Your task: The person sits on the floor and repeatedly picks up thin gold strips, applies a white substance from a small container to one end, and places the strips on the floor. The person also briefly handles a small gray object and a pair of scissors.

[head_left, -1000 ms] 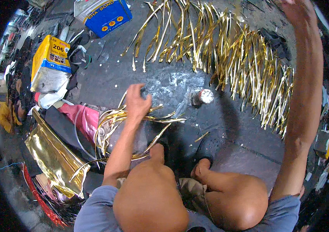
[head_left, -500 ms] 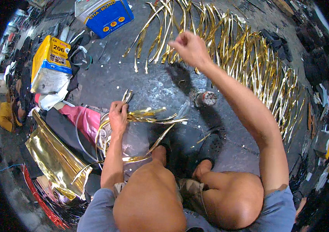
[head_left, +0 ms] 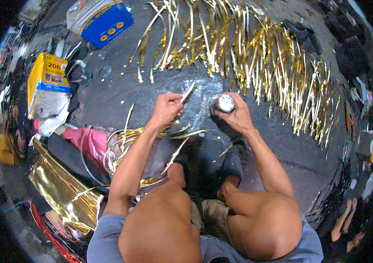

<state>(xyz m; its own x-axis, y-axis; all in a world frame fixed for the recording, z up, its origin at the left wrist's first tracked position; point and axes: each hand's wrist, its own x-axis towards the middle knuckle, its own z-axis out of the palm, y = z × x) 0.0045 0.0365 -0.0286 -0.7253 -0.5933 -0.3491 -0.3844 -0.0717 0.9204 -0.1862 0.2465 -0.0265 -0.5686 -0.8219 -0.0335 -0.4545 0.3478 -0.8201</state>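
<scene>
In my left hand, pinched between thumb and fingers, is the end of a thin gold-and-white strip that points up and away to the right. My right hand wraps round a small, dark cylindrical container with a whitish round top, low over the dark floor. Below my left wrist a loose bundle of gold strips lies curled beside a pink sheet. Beyond both hands many gold strips are spread across the floor in a long row.
Two tins with blue and yellow sides, one at the top and one on the left, stand on the floor. A shiny gold sheet lies at lower left near red strips. Scraps line the right edge.
My right hand has come down and back from the row of strips and taken hold of the container. My left hand has moved right and away from me, lifting a strip end.
</scene>
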